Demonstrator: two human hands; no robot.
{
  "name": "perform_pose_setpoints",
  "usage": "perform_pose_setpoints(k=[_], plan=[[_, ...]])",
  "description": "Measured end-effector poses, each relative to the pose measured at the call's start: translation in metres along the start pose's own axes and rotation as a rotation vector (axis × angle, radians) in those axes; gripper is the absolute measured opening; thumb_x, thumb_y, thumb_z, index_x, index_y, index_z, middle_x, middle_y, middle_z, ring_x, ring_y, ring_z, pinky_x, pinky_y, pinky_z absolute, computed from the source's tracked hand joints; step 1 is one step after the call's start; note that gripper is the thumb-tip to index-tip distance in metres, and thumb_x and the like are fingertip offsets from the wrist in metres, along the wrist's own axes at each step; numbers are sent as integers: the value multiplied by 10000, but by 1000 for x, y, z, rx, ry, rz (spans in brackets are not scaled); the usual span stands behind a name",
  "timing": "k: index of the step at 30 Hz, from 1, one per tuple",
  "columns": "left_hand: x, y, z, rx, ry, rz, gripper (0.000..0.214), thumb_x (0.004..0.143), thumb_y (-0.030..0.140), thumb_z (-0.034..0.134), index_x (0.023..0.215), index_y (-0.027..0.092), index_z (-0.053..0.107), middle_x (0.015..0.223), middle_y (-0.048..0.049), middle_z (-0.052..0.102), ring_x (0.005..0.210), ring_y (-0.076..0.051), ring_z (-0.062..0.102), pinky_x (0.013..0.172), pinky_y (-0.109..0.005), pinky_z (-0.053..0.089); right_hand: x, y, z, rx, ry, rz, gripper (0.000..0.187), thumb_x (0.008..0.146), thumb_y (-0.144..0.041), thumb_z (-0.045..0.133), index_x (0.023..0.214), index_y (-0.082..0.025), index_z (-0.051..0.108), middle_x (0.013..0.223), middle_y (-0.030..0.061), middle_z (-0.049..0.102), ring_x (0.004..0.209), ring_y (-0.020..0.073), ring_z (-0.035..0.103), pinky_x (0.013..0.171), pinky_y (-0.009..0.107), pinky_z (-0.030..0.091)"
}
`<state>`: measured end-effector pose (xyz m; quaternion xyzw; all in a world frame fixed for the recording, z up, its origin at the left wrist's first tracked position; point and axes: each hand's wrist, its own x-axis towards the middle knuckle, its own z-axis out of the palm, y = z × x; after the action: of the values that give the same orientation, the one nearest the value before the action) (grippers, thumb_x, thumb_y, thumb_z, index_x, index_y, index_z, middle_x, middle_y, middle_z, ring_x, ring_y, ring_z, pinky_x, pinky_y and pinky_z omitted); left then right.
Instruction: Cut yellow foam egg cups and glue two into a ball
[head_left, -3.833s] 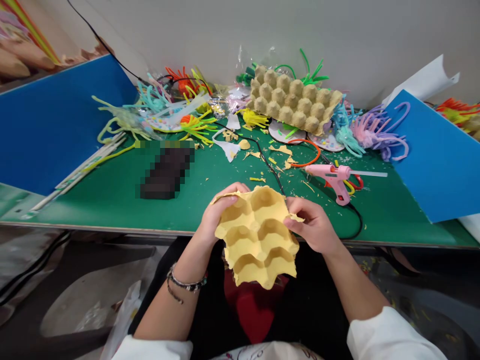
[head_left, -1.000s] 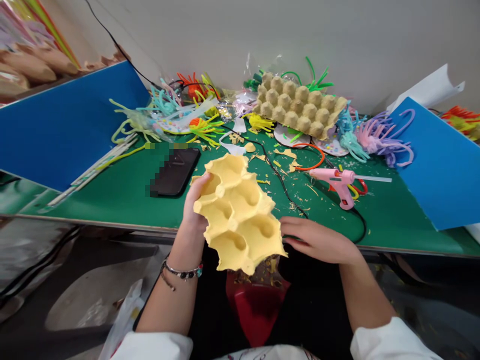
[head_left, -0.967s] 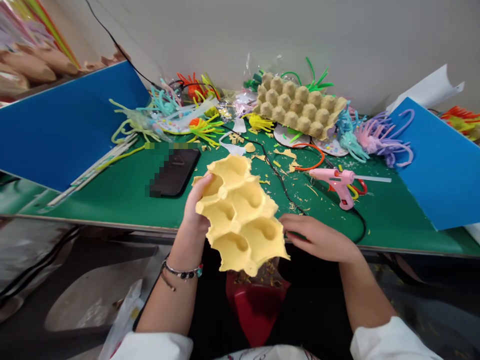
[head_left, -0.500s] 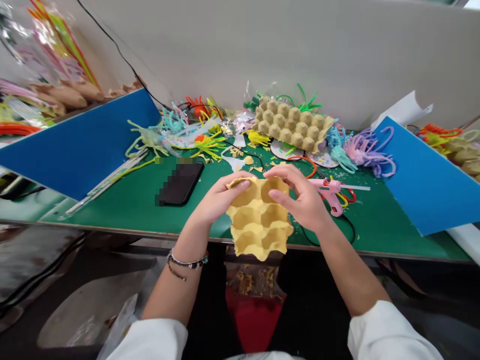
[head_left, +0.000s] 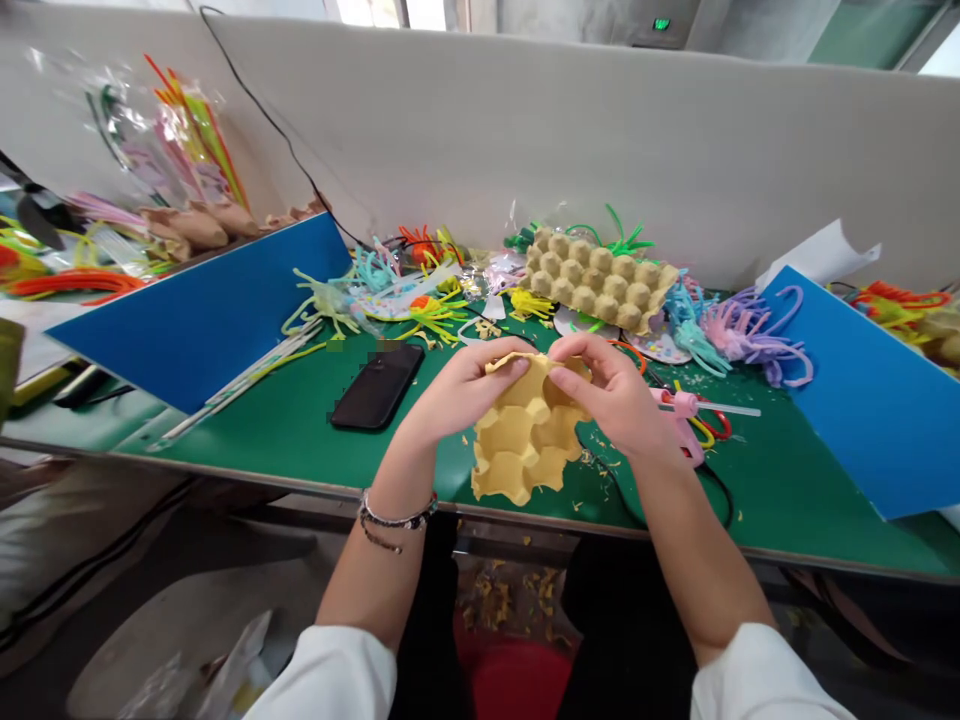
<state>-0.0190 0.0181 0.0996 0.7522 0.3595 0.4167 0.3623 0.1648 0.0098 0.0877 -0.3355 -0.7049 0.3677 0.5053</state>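
Between my hands is a yellow cardboard egg carton piece (head_left: 521, 445), its hollow cups facing me, held just above the front of the table. My left hand (head_left: 476, 385) is closed on its upper left edge, thumb over the rim. My right hand (head_left: 615, 390) pinches the upper right edge, its thumb inside near the top and the fingers behind. The fingertips of both hands almost meet at the top rim. To the right of my right hand lies a pink glue gun (head_left: 681, 405) with a clear stick, partly hidden by that hand.
A black phone (head_left: 379, 388) lies left on the green table (head_left: 277, 430). Blue boards stand at the left (head_left: 217, 310) and right (head_left: 862, 390). Behind are a larger egg tray (head_left: 600, 280) and pipe-cleaner bundles (head_left: 750, 325). Yellow scraps (head_left: 495, 595) lie below the table edge.
My right hand has closed from a looser, more open pose onto the carton's upper right edge. The carton is tilted a little differently. The view has shifted upward, showing more background.
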Motion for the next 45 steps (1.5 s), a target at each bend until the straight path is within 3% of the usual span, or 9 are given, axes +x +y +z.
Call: perform_pose_setpoints(k=[6,12,16,31,39,45], plan=[[-7,-5,-2,-10,3,-21,239,866,362,481,826,169,616,773,-7,605,720,-125,518,660,-239,424,2,2,12,103,4,-56,80,806,-191,621,765,-227,562,840,-29,560,829,115,539,788,290,431],[-7,-5,0,53,-35,65,225,818,396,611,878,179,595,846,-16,639,769,-134,559,692,-233,440,-2,-1,13,-46,30,-198,133,815,-123,601,748,-229,557,848,-21,556,831,121,544,783,311,437],[-5,-8,0,89,-14,108,222,892,373,495,871,176,596,881,-31,655,804,-138,565,751,-251,437,-2,2,14,-76,49,-245,146,822,-106,605,764,-231,554,864,-23,560,858,118,555,810,314,437],[-4,-1,8,-2,84,-60,266,887,396,445,744,187,528,737,2,553,714,-125,476,660,-247,403,-1,11,24,-233,220,-376,127,858,-177,585,757,-243,549,856,0,606,837,149,574,769,342,448],[-1,-6,11,-57,108,-101,261,892,371,460,723,181,518,697,17,520,675,-113,464,630,-233,405,0,18,26,-493,280,-479,133,891,-180,528,784,-258,539,878,6,659,847,169,608,804,396,403],[-1,-1,21,67,233,-85,256,893,374,443,730,191,517,665,19,523,659,-123,464,618,-246,374,-6,28,24,-826,404,-622,157,886,-146,533,870,-293,585,942,-10,689,899,177,601,867,416,305]])
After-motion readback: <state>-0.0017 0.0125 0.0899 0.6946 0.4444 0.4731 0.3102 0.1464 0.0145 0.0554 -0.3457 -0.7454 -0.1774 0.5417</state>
